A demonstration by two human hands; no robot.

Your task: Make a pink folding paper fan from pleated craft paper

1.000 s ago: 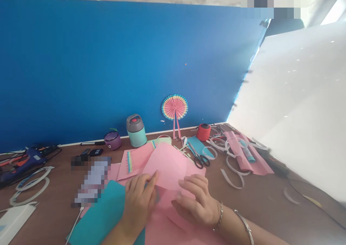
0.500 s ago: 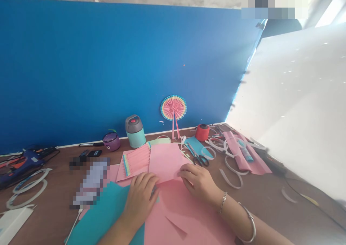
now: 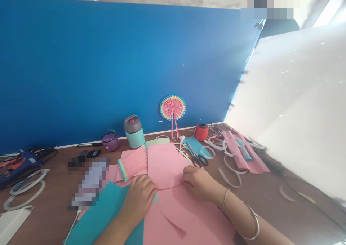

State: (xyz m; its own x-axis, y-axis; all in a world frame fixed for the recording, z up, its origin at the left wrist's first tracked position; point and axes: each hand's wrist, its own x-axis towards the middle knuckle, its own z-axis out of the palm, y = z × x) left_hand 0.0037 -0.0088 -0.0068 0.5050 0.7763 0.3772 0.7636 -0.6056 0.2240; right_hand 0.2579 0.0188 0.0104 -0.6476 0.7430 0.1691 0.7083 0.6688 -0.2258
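Observation:
My left hand [image 3: 140, 198] is closed on the near left corner of a smooth pink paper sheet [image 3: 165, 163]. Across from it, my right hand [image 3: 200, 184] pinches the near right part of the same sheet. A narrow turned edge runs between both hands. Joined to its left side or lying against it is a pleated pink paper strip [image 3: 134, 162] with a yellow and blue border; the join is hard to make out. Beneath lie a larger pink sheet [image 3: 194, 216] and a teal sheet [image 3: 106, 214]. My fingertips are partly hidden.
A round paper fan [image 3: 173, 107] stands against the blue board. Scissors [image 3: 198, 158], a red container [image 3: 201, 132] and white strips [image 3: 229, 174] are at right. At left are a teal jar [image 3: 135, 135], a purple cup [image 3: 110, 141] and a glue gun [image 3: 25, 162].
The sheet's near edge has come slightly closer to me and lies flatter. My right hand has shifted a little to the right, and the pleated strip has slid slightly left and nearer.

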